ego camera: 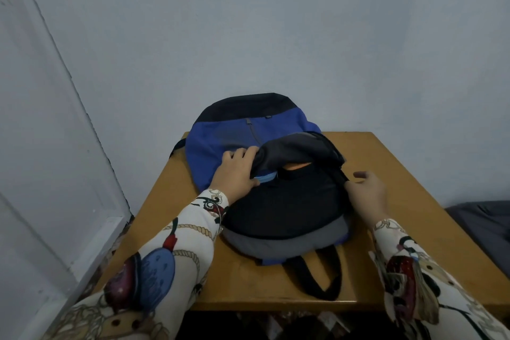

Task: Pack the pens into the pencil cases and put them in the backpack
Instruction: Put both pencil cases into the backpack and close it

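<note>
A blue and black backpack (pixel 278 201) lies flat on the wooden table (pixel 400 174), its top toward me and its main pocket gaping. My left hand (pixel 237 171) grips the grey flap of the opening at its left end and holds it up. Just under that hand a light blue pencil case (pixel 266 178) pokes out of the opening. Deeper inside, an orange item (pixel 299 166) shows through the gap; it looks like another pencil case. My right hand (pixel 367 190) pinches the black edge of the opening at the bag's right side. No loose pens are visible.
The backpack's black carry strap (pixel 320 276) loops toward the table's near edge. A pale wall stands right behind the table, and a white door frame (pixel 55 146) runs down the left. A dark grey cushion (pixel 485 226) sits low at the right.
</note>
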Demonstrator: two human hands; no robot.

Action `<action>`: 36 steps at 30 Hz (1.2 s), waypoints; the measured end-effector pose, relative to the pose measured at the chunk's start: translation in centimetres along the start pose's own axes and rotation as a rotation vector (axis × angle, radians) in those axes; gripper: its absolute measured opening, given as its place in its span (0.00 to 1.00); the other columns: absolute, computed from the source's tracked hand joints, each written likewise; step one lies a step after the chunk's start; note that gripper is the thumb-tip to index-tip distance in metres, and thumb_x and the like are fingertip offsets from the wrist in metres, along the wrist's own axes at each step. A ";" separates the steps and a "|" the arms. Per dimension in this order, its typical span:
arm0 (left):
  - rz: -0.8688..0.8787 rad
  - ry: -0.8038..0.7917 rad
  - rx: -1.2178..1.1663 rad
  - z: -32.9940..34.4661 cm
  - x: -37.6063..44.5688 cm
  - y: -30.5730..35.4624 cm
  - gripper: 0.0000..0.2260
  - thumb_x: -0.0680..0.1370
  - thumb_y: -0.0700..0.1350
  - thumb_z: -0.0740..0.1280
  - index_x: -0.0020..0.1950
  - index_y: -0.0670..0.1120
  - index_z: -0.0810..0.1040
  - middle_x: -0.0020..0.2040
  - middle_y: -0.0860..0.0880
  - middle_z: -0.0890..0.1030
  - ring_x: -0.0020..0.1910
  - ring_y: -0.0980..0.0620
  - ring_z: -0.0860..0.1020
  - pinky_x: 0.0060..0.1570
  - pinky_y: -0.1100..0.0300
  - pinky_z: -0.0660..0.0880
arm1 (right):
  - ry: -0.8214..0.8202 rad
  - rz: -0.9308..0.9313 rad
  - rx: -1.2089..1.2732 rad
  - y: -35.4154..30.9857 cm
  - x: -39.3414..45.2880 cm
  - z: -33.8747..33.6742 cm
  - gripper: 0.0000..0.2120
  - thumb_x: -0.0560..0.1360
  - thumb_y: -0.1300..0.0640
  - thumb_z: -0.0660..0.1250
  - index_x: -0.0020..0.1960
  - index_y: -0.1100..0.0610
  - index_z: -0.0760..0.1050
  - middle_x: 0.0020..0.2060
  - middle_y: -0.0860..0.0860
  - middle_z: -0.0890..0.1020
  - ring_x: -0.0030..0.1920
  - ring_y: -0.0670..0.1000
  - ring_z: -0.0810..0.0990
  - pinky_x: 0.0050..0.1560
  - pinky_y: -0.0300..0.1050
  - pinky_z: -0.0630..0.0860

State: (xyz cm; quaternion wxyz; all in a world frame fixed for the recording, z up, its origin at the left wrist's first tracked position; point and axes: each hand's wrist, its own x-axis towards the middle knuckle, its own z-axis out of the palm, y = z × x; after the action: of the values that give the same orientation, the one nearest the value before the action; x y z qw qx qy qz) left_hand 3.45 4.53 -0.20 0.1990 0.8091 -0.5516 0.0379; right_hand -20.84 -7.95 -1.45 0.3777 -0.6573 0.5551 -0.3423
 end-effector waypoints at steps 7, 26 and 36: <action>0.005 0.041 0.094 0.7 0.8 -0.4 0.24 0.76 0.43 0.67 0.70 0.50 0.64 0.67 0.48 0.71 0.66 0.45 0.69 0.57 0.43 0.70 | 0.050 -0.006 0.130 1.9 -3.2 0.1 0.15 0.75 0.60 0.68 0.60 0.53 0.71 0.37 0.54 0.79 0.40 0.62 0.80 0.39 0.59 0.78; -0.055 0.205 -0.421 -2.1 -4.8 -2.2 0.15 0.82 0.55 0.58 0.37 0.50 0.70 0.31 0.52 0.73 0.32 0.52 0.73 0.35 0.53 0.70 | -0.079 0.087 0.195 -1.0 -2.8 -1.4 0.28 0.79 0.35 0.56 0.46 0.60 0.74 0.34 0.59 0.81 0.29 0.55 0.79 0.29 0.47 0.74; -0.560 -0.571 -0.824 -5.1 -7.3 2.9 0.33 0.79 0.65 0.54 0.42 0.36 0.79 0.33 0.38 0.83 0.24 0.50 0.78 0.23 0.62 0.74 | -0.304 0.323 0.699 -3.4 -4.2 -1.2 0.13 0.78 0.65 0.67 0.60 0.64 0.69 0.47 0.57 0.77 0.43 0.55 0.80 0.36 0.44 0.81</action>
State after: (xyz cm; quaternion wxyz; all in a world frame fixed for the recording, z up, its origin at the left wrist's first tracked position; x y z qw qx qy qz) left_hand -1.21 11.87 3.28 0.3435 0.7580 -0.3175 -0.4546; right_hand -20.93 -3.66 1.97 0.7048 -0.4368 0.4393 -0.3457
